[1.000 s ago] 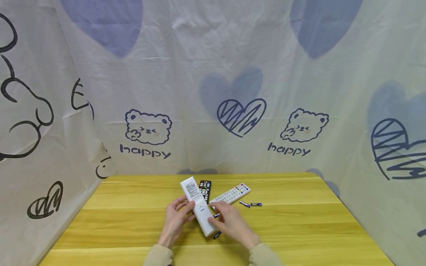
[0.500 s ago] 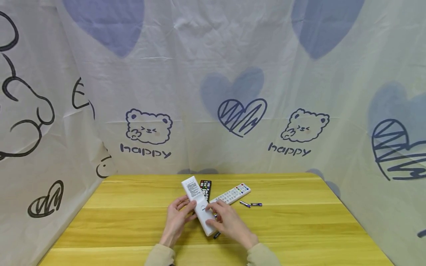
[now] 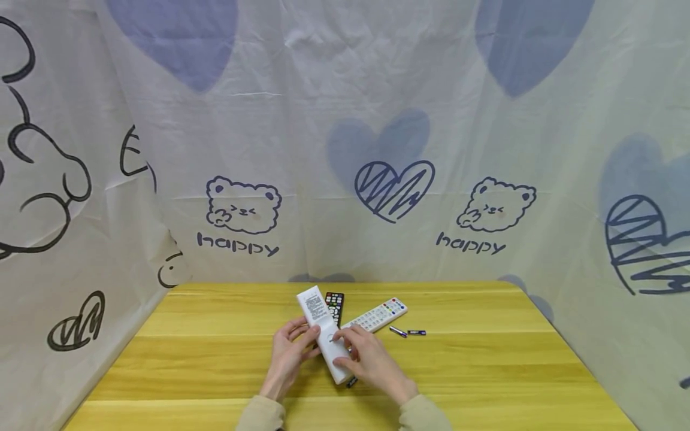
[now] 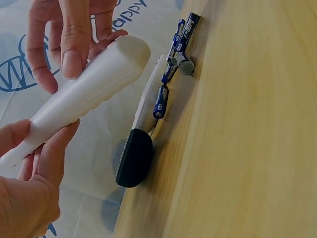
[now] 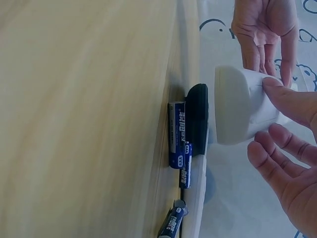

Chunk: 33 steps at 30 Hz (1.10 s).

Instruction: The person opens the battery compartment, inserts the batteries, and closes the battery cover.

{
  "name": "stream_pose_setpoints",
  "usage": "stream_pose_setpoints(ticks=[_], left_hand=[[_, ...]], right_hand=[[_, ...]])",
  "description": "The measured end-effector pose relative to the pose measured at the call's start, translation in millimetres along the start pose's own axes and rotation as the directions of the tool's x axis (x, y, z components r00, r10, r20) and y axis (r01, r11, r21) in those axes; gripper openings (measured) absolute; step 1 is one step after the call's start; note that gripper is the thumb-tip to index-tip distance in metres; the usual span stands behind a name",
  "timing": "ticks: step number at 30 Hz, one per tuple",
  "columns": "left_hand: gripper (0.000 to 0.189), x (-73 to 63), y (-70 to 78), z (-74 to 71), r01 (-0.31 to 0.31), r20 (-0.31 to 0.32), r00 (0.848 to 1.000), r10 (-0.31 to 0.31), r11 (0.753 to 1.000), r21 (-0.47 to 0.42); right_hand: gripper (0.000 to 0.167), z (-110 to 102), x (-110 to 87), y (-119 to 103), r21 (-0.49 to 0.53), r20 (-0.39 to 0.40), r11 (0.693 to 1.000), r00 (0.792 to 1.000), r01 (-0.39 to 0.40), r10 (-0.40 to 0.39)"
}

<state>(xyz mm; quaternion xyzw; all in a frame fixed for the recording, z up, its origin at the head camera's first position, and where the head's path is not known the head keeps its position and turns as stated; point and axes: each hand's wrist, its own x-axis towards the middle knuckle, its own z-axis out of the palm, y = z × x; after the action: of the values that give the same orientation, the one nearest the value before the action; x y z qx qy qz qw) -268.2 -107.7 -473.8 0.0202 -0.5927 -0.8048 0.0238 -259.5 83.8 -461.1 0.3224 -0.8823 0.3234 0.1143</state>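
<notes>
A white remote control (image 3: 325,332) is held above the table, its printed back and battery cover facing up. My left hand (image 3: 288,356) grips its left side, thumb on top and fingers beneath. My right hand (image 3: 372,362) is at the near end, with thumb and curled index finger on the battery cover, which looks in place. The right wrist view shows the right thumb (image 5: 285,94) on the white casing. Below the remote lie AAA batteries, one battery (image 3: 352,381) partly hidden by it; the left wrist view shows several blue batteries (image 4: 161,101).
Behind the held remote lie a black remote (image 3: 335,304) and a second white remote (image 3: 380,312), button sides up. Two batteries, one (image 3: 398,331) angled and one (image 3: 417,332) nearly level, lie to the right on the wooden table (image 3: 485,359). A printed cloth (image 3: 312,239) hangs behind.
My right index finger has moved left from beside the remote onto its battery cover. The left grip stays the same, and the remote has shifted only slightly.
</notes>
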Motion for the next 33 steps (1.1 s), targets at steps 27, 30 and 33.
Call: stream_pose_setpoints(ticks=[27,30,33], left_hand=[[0.042,0.2,-3.2,6.7,-0.017,0.012,1.000,0.017,1.000,0.016],[0.043,0.3,-4.0,6.6,-0.018,0.011,1.000,0.018,1.000,0.018],[0.042,0.2,-4.7,6.4,-0.019,0.008,1.000,0.019,1.000,0.021]], right_hand=[[0.032,-3,12.7,-5,-0.014,0.060,0.997,0.995,-0.077,0.078],[0.033,-2,12.8,-5,-0.018,0.054,0.997,0.995,-0.081,0.082],[0.034,-2,12.8,-6,-0.017,0.057,0.995,0.994,-0.094,0.095]])
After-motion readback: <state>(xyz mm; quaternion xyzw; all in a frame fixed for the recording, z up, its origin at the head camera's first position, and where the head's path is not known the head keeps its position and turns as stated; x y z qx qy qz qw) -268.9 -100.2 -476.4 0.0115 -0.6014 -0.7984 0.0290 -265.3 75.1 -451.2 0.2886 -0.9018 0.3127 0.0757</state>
